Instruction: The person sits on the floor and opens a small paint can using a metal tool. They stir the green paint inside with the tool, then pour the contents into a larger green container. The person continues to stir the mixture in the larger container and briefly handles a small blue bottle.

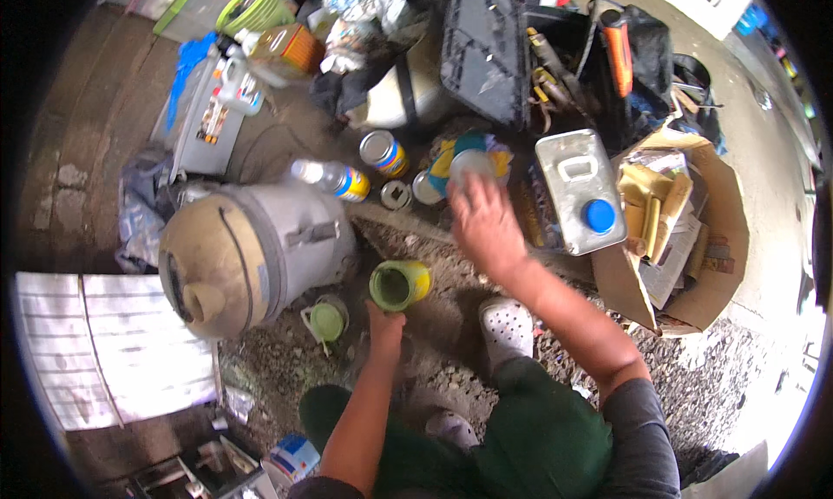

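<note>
My left hand (387, 325) is closed round the lower side of a yellow can (419, 282), tilted so its green-coated mouth shows. Beside it on the ground stands a small clear cup (327, 319) with pale green stuff and a stick-like handle. My right hand (486, 226) stretches forward, its fingers blurred, at a whitish, see-through cup (471, 164) on a multicoloured cloth (496, 152). Whether the fingers grip that cup I cannot tell. Left of it are a round lid (396, 195), a blue-and-yellow can (383, 154) and a clear bottle (334, 180) lying down.
A large metal tin (580, 182) with a blue cap stands right of my right hand, next to a cardboard box (724, 230) of scraps. A grey-and-tan shop vacuum (260, 256) lies at left. An opened black toolbox (488, 56) is behind. Loose gravel covers the ground round my feet.
</note>
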`<state>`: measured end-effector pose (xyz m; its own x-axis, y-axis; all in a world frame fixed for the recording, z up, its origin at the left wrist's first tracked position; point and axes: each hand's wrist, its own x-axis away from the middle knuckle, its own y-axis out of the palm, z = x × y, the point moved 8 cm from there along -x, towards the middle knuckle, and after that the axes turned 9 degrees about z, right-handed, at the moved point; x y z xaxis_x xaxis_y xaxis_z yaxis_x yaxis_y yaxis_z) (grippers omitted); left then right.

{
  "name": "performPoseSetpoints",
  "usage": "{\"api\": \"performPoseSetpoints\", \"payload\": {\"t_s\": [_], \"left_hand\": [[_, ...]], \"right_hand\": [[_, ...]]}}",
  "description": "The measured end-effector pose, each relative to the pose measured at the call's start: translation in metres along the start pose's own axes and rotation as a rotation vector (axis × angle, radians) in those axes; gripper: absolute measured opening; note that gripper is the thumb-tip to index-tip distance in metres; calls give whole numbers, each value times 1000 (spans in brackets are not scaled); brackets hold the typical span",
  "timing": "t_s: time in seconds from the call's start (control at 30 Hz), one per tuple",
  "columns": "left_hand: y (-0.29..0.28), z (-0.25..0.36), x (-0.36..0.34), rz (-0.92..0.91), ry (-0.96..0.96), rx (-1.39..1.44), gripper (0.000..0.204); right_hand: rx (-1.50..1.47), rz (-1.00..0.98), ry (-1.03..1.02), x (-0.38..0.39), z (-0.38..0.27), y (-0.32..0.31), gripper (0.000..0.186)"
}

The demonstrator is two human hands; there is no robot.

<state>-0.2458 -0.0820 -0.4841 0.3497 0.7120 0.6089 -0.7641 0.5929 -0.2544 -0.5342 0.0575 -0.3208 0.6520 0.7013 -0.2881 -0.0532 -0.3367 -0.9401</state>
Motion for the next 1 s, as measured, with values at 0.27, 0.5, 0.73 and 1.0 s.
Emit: {"api": "performPoseSetpoints", "payload": {"t_s": [0.27, 0.5, 0.73, 1.0], "left_hand": [[-14, 78, 55, 305, 270, 105, 93], [72, 190, 85, 123, 829, -165, 77], [158, 244, 6, 50, 894, -96, 51], [257, 275, 33, -69, 1393, -728, 44]], "right_hand": [[56, 46, 180, -47, 25, 2, 68], [84, 60, 266, -53, 35, 2, 50], [-226, 166, 220, -28, 12, -75, 90], [-73, 316, 467, 22, 112, -170, 94]]}}
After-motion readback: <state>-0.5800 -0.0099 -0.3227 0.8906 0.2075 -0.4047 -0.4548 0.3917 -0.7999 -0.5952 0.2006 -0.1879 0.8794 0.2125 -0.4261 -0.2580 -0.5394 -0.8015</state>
